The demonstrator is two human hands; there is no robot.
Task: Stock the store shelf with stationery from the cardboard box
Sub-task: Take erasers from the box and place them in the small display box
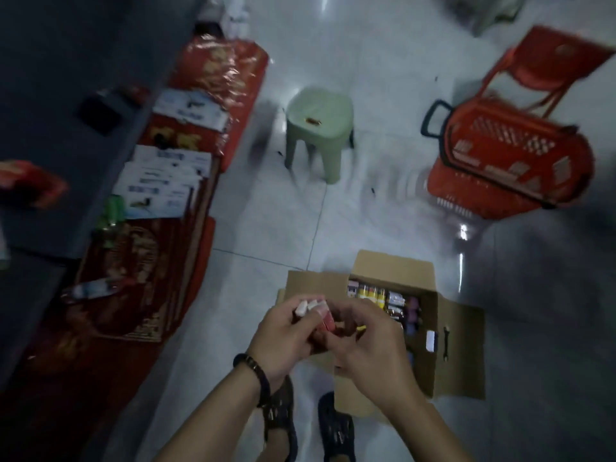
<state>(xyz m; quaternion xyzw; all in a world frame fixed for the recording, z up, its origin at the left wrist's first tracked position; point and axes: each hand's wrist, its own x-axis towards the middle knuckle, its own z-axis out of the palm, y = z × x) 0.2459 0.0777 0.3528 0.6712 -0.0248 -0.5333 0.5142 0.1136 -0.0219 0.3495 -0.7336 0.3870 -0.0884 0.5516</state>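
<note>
Left hand [283, 331] & right hand [370, 345] meet over the near-left flap of the cardboard box [393, 266], which stands open on the floor [266, 235]. Both are closed round one small stationery bundle [318, 311]. Left fingers wrap it from the left, right fingers curl onto its right side. A yellow bit shows by the right fingertips, too blurred to ID. Bundle = white-capped pieces w/ a red pack. Its long axis runs away from the camera, tilted a little left, caps at the far end. So the thing sits between the two palms, out of the box.

Key relation: shelf [66, 105] lies left of the hands, well apart, w/ bare floor tile between. Left hand is the nearer one. Judgement: next move prob. calls for a swing left w/ the bundle, caps leading, left hand carrying. More stock [390, 300] sits packed along the box's far edge, just right of the hands.
</note>
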